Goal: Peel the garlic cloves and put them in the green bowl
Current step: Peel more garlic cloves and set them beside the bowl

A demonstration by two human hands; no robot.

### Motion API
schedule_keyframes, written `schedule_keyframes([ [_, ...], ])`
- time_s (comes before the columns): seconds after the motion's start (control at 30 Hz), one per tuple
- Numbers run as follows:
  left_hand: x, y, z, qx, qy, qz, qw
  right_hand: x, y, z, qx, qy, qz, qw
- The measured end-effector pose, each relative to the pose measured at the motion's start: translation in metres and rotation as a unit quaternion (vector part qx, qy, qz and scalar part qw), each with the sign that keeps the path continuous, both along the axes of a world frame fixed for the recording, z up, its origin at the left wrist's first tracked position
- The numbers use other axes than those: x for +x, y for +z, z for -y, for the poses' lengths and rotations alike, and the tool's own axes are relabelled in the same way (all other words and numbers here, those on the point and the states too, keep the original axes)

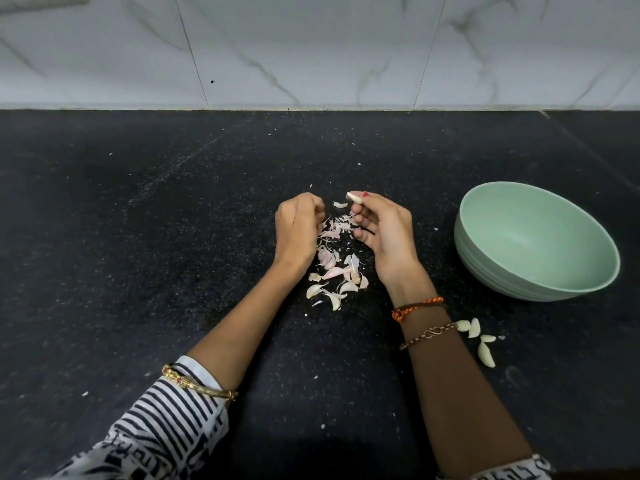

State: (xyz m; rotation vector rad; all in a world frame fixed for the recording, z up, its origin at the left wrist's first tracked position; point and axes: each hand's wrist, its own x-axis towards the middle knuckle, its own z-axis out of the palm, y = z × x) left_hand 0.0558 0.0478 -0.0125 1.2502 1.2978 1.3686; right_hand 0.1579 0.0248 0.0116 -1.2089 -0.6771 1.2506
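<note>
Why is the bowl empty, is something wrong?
A little odd: the green bowl holds nothing, while four peeled cloves lie on the counter beside it. Skins litter the middle.

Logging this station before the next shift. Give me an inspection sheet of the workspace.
Surface: black speckled counter, scattered with pale flecks.
Job's things: green bowl at right, no cloves seen inside; one clove pinched at the right fingertips; four peeled cloves on the counter near the bowl; more cloves at the near end of the skins.
Clutter: garlic skins piled between the hands.
Hands: left hand curled over the skins, contents hidden; right hand holds the clove.
Cables: nothing seen.
Surroundings: marble-look wall tiles behind the counter.
</note>
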Motion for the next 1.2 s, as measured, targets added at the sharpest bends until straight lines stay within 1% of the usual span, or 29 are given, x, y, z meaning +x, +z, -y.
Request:
schedule_keyframes([
  [0.13,-0.001,-0.004,0.002,0.055,0.010,-0.044,0.997,-0.002,-0.003,-0.002,-0.001,-0.016,0.036,0.999],
  [0.23,-0.002,-0.003,0.002,0.078,-0.001,-0.045,0.996,-0.002,-0.005,-0.002,0.012,-0.020,0.037,0.999],
  [0.37,-0.004,-0.003,0.003,0.108,-0.003,-0.070,0.992,-0.002,-0.008,-0.002,0.027,-0.022,0.048,0.998],
  [0.53,-0.005,-0.005,-0.001,0.111,-0.020,-0.021,0.993,-0.002,-0.009,-0.003,0.027,-0.029,0.040,0.998],
  [0.63,-0.002,-0.003,0.001,0.112,-0.043,-0.003,0.993,0.000,-0.011,-0.003,0.032,-0.025,0.052,0.998],
  [0.8,-0.003,-0.001,0.001,0.093,-0.046,0.041,0.994,-0.002,-0.013,-0.003,0.039,-0.010,0.086,0.996],
  [1.07,-0.003,-0.002,0.000,0.027,-0.054,0.127,0.990,-0.001,-0.015,-0.004,0.041,-0.012,0.093,0.995],
  [1.2,-0.002,-0.001,0.000,0.032,-0.054,0.144,0.988,-0.002,-0.014,-0.003,0.055,-0.004,0.117,0.992],
])
